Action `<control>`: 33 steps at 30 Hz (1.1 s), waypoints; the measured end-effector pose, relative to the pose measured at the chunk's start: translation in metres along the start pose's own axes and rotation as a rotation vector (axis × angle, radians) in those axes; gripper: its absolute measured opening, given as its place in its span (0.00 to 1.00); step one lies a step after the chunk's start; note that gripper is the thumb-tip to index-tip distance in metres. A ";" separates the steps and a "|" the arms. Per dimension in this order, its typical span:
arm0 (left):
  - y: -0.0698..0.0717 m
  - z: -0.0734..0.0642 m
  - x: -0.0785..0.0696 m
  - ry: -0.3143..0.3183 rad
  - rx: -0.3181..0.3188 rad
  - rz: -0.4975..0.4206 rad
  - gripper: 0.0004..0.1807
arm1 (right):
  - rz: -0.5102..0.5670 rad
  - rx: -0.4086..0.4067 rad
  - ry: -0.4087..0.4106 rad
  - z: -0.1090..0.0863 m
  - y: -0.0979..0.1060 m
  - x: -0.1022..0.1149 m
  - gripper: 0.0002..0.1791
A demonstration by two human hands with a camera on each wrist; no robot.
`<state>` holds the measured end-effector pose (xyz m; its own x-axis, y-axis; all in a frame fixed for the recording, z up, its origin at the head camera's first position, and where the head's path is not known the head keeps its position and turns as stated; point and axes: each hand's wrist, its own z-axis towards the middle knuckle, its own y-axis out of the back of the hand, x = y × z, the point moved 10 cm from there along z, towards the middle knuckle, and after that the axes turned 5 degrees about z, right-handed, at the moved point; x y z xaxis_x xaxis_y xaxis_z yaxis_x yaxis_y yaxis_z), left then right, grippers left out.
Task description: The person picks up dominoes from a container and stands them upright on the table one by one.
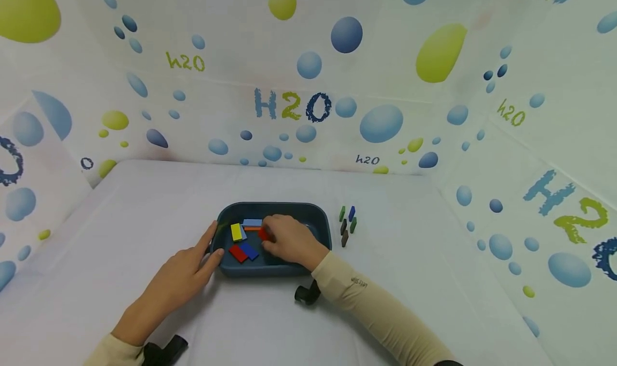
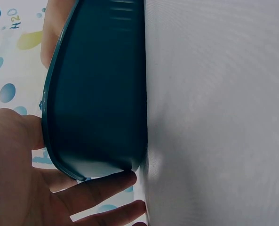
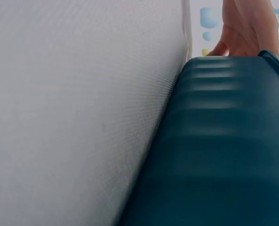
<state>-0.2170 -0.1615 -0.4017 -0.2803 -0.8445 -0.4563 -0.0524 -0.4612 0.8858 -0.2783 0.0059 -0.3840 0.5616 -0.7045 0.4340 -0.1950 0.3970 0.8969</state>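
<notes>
A dark teal tray (image 1: 289, 271) stands on the white table. Several coloured blocks lie at its left side: a yellow block (image 1: 236, 232), light blue block (image 1: 253, 222), orange block (image 1: 253, 229), red block (image 1: 238, 253) and blue block (image 1: 249, 251). Inside the tray, my right hand (image 1: 291, 240) pinches another red block (image 1: 263, 233) between thumb and fingers. My left hand (image 1: 185, 272) rests against the tray's left end, fingers spread. In the left wrist view, the left hand's fingers (image 2: 99, 192) touch the outer wall. The right wrist view shows the tray's side wall (image 3: 224, 155), hiding the right fingers.
Right of the tray, several small blocks stand on edge in two rows, among them a green block (image 1: 342, 213), a blue block (image 1: 352, 213) and a brown block (image 1: 344, 238). A patterned cloth (image 1: 231, 125) hangs behind and at both sides.
</notes>
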 end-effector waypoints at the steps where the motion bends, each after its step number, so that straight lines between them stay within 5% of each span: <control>1: 0.000 0.000 0.000 0.000 -0.001 0.001 0.40 | 0.002 -0.006 -0.001 0.000 0.001 -0.001 0.15; 33: 0.001 -0.002 -0.003 -0.012 -0.024 0.002 0.39 | 0.214 -0.223 0.067 -0.035 0.047 -0.022 0.13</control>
<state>-0.2139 -0.1599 -0.3995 -0.2916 -0.8423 -0.4533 -0.0291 -0.4659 0.8844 -0.2715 0.0608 -0.3540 0.5798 -0.5542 0.5973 -0.1369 0.6564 0.7419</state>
